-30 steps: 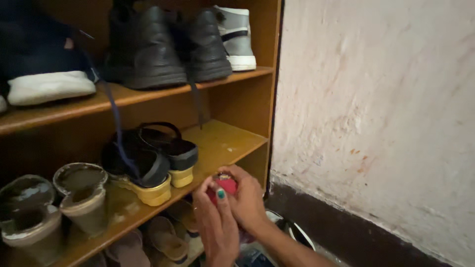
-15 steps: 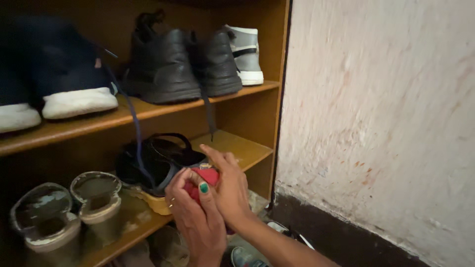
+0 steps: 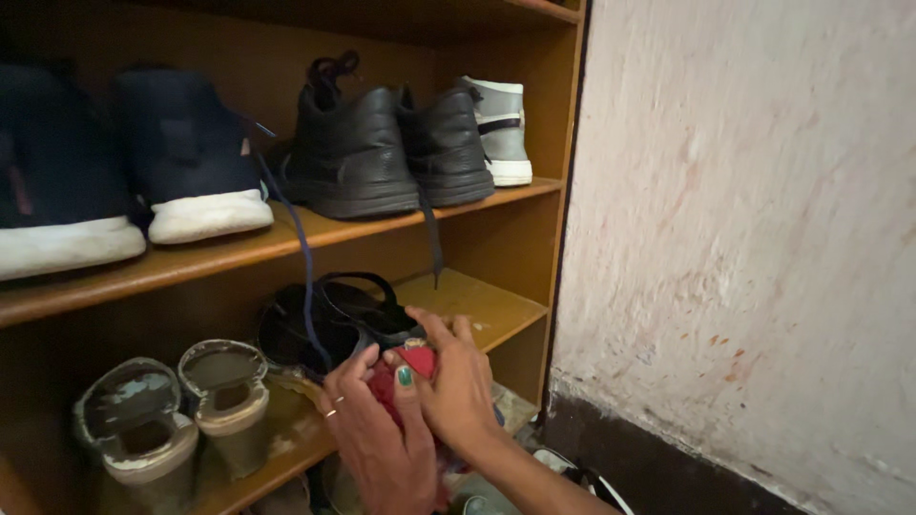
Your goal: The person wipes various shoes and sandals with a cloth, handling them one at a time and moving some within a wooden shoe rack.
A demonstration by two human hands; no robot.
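Both my hands are closed around a small red object [image 3: 412, 362] in front of the wooden shoe rack [image 3: 477, 310]. My left hand [image 3: 367, 429] grips it from below, thumb with a green nail pressed on the red surface. My right hand [image 3: 458, 381] wraps it from the right side. The object is mostly hidden by my fingers; what it is I cannot tell. Just behind my hands, on the middle shelf, sit black strapped sandals with yellow soles [image 3: 324, 319].
The top shelf holds dark blue shoes with white soles [image 3: 191, 162], black leather shoes [image 3: 382, 143] and a grey-white high-top [image 3: 504, 129]. Beige wedge heels [image 3: 181, 420] stand at lower left. A rough white wall [image 3: 744, 238] is on the right. More footwear lies on the floor below.
My hands with the red object have risen slightly and stayed close to the sandals. The view has shifted, so the rack sits lower and more to the right.
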